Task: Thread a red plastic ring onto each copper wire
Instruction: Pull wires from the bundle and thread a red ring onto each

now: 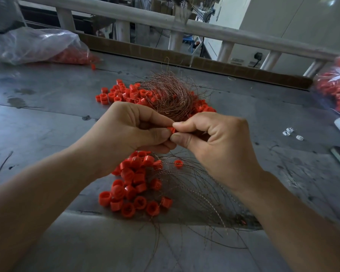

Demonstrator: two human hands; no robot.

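A: Quick, left to right. Far left of the fingers?
B: Clear bag (37, 46) with red rings inside, lying on the grey table (47, 114). Stray ring (93, 66) just beside its mouth. Any print on the bag is too blurred to read.

A: Closer in?
B: Far pile (114, 95) of red rings beyond the left knuckles. A wire bundle (169, 95), copper and curled like a nest, lies on the pile's right part, straight beyond the fingertips.

A: Hands?
B: Left hand (130, 130): thumb and forefinger closed tight on a ring (171, 130), other fingers curled under. Right hand (214, 142): thumb and forefinger pinch the same ring from its right side, the rest curled in. The fingertips of both hands meet at the ring, held above the table.

A: Wire through it?
B: Can't tell, the fingers hide it.

A: Below the fingers?
B: Near pile (134, 185) of rings under the left wrist. A lone ring (178, 163) sits just right of it, directly under the pinch. Loose wires (194, 193) fan out under the right wrist toward the table's near edge, and some touch the near pile.

A: Right of the fingers?
B: Small white clips (288, 132), well apart from the right hand. A second bag (333, 87) of rings sits at the far right edge, blurred. A pale rail (204, 30) runs across beyond everything.
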